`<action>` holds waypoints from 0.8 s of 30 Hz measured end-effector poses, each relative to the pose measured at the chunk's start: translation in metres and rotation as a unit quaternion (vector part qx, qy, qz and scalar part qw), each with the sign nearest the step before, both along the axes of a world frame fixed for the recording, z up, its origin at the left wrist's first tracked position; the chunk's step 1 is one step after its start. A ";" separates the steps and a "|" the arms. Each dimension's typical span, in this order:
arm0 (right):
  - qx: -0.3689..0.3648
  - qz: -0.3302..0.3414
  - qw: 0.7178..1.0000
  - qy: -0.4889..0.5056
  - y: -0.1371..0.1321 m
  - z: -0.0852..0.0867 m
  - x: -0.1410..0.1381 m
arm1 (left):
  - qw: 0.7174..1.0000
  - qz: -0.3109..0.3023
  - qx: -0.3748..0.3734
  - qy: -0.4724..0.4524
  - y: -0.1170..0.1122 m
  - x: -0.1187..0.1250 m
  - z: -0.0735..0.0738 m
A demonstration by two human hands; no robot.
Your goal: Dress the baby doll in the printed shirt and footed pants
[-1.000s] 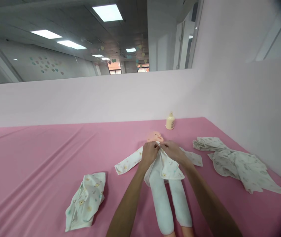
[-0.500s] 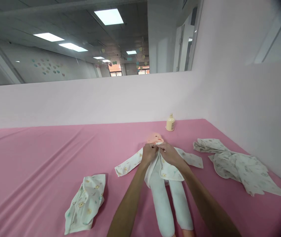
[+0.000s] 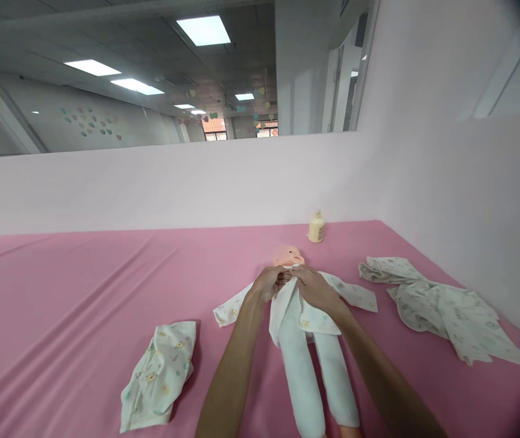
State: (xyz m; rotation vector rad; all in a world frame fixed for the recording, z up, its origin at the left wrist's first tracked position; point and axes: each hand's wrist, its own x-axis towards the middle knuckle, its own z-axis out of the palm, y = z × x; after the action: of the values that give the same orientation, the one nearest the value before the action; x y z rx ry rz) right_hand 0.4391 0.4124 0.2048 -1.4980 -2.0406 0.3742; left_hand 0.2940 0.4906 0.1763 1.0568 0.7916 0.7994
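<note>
Your left hand [image 3: 269,283] and right hand [image 3: 315,287] meet just under the chin of the doll [image 3: 288,255], each with its fingers pinched shut on the front edges of the printed shirt [image 3: 308,313]. The doll lies on its back in the middle of the pink tabletop [image 3: 81,292], white legs toward you. A folded garment [image 3: 159,374] lies to your left, a crumpled cloth [image 3: 442,307] to your right, and a small cream bottle [image 3: 316,227] stands upright by the far wall, its contents hidden.

left hand [image 3: 267,285] | right hand [image 3: 315,288] | both pinch doll shirt [image 3: 308,315] collar
</note>
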 end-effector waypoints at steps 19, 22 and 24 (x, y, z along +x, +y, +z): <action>-0.042 -0.044 0.998 -0.012 -0.012 0.009 -0.001 | 0.997 0.021 0.038 0.065 -0.009 0.002 0.007; -0.043 -0.043 0.998 -0.026 -0.010 0.006 0.000 | 0.993 0.040 0.056 0.093 -0.012 0.004 0.009; -0.045 -0.042 0.997 -0.041 -0.008 0.004 0.000 | 0.990 0.054 0.070 0.110 -0.014 0.006 0.010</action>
State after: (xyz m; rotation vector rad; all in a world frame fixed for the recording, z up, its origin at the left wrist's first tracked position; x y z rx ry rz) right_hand 0.4393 0.4043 0.2086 -1.6735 -2.0387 0.3806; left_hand 0.2999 0.4763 0.1860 1.2503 0.9993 0.8490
